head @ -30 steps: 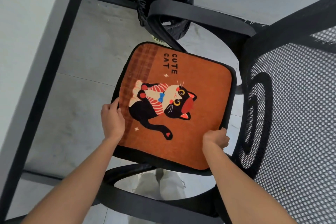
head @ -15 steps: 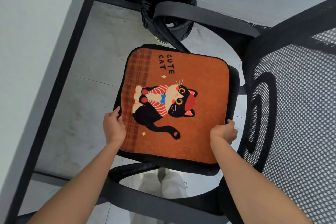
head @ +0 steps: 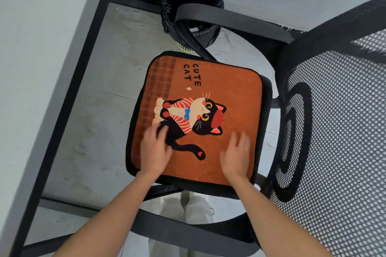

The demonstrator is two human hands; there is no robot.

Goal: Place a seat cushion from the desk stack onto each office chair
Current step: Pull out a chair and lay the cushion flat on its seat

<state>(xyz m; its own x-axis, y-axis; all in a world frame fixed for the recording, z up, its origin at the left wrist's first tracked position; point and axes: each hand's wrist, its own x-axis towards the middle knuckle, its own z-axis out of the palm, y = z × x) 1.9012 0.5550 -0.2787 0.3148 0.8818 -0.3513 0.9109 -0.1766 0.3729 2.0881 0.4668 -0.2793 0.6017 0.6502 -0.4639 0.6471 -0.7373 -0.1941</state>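
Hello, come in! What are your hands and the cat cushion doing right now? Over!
Both hands open: left hand and right hand flat on the cat cushion. Cushion lies on the chair seat, between the armrests. Nothing in the way.

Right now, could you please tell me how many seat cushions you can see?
1. The orange cat-print seat cushion lies on the office chair seat, between the two armrests, with both hands flat on its near part. The desk stack is out of view.

The seat cushion [head: 208, 94] looks like matt, short-piled cloth; the chair back [head: 338, 131] is perforated mesh fabric.
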